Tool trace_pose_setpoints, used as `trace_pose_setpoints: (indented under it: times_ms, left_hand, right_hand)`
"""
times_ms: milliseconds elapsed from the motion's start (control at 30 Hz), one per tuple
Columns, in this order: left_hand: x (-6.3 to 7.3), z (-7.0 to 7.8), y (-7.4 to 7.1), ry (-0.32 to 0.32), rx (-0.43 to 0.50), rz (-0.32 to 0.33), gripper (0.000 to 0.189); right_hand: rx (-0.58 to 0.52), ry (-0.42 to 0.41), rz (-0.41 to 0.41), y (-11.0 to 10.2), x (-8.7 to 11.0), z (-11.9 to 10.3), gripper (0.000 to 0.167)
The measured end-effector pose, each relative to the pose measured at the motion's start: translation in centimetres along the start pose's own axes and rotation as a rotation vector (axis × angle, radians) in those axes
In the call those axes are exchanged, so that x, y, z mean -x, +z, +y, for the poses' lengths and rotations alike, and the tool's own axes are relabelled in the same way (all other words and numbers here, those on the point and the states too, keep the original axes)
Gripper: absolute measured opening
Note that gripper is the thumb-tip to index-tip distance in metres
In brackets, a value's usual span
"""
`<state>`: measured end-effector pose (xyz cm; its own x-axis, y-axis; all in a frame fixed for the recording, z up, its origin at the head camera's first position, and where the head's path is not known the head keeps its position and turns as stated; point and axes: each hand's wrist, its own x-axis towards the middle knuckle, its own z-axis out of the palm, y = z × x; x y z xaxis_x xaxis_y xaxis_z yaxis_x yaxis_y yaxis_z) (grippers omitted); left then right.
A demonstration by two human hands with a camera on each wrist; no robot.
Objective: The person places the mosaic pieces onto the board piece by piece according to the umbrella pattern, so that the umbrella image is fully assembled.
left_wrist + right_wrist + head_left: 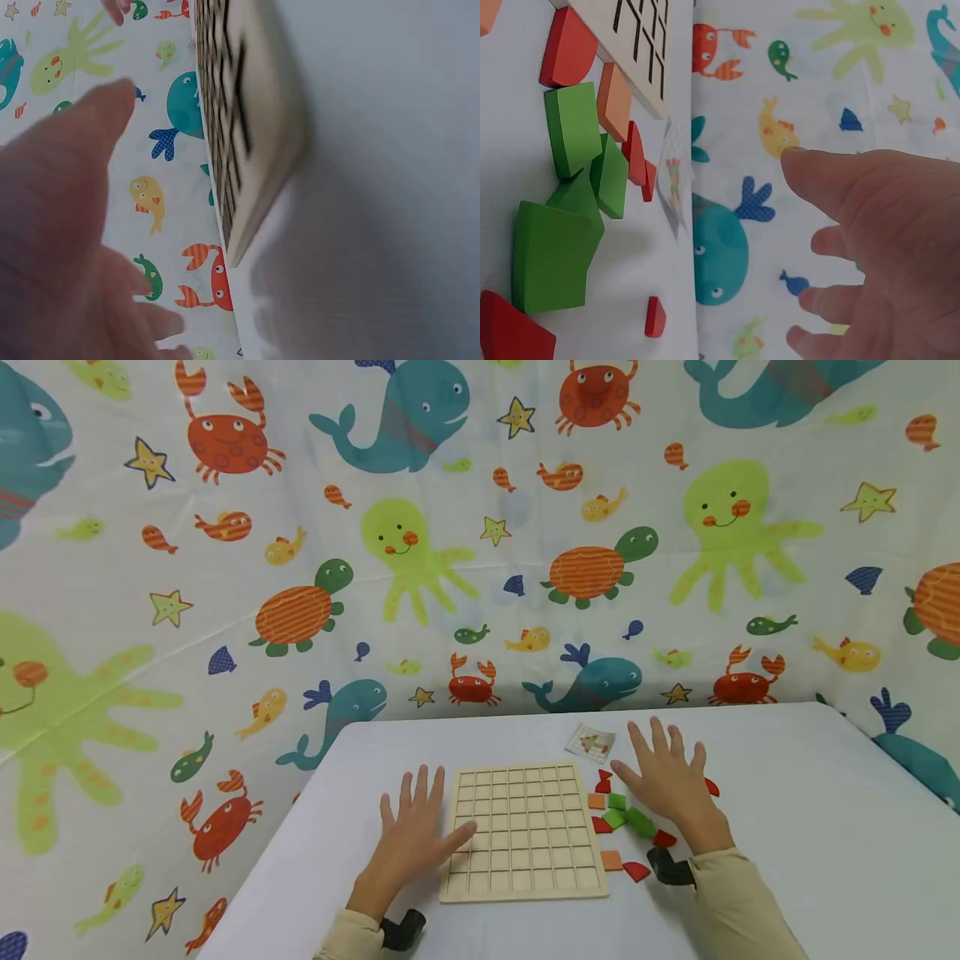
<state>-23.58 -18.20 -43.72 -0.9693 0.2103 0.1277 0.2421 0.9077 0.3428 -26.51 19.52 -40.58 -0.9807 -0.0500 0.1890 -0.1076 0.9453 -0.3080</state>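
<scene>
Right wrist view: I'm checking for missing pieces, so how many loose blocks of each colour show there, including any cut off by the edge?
Red blocks: 5
Green blocks: 4
Orange blocks: 2
Total: 11

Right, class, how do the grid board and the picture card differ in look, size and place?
The grid board is pale wood with raised dividers; the picture card carries a printed red and green design. The board is larger than the card. The board lies nearer the viewer, the card by the board's far right-hand corner. Both lie on the white table.
</scene>
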Motion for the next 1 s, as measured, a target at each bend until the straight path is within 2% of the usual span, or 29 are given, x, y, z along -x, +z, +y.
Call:
trace_pose_setpoints:
  times_ms: [67, 200, 300, 467, 633, 1000]
  left_hand:
    - [0.9, -0.1, 0.3, -0.017, 0.023, -0.061, 0.114]
    - [2.8, -0.2, 1.0, -0.039, 0.044, -0.228, 0.127]
    - [3.5, -0.3, 1.4, -0.026, 0.034, -0.301, 0.132]
    - [3.4, -0.7, 1.4, -0.01, 0.027, -0.304, 0.132]
    - [3.1, -1.0, 1.2, -0.003, 0.045, -0.316, 0.132]
    - [3.0, -0.7, 0.6, -0.02, 0.059, -0.322, 0.13]
  right_hand:
    - [-0.002, -0.007, -0.01, 0.0, -0.1, -0.1, 0.079]
    - [0.001, -0.022, -0.045, 0.0, -0.1, -0.3, 0.073]
    - [-0.005, -0.038, -0.062, 0.1, 0.0, -0.4, 0.067]
    - [-0.078, -0.033, -0.073, 0.0, -0.1, -0.6, 0.061]
    - [-0.105, -0.009, -0.091, -0.2, -0.4, -0.6, 0.057]
    - [-0.219, -0.03, -0.148, 0.2, -2.2, -1.0, 0.038]
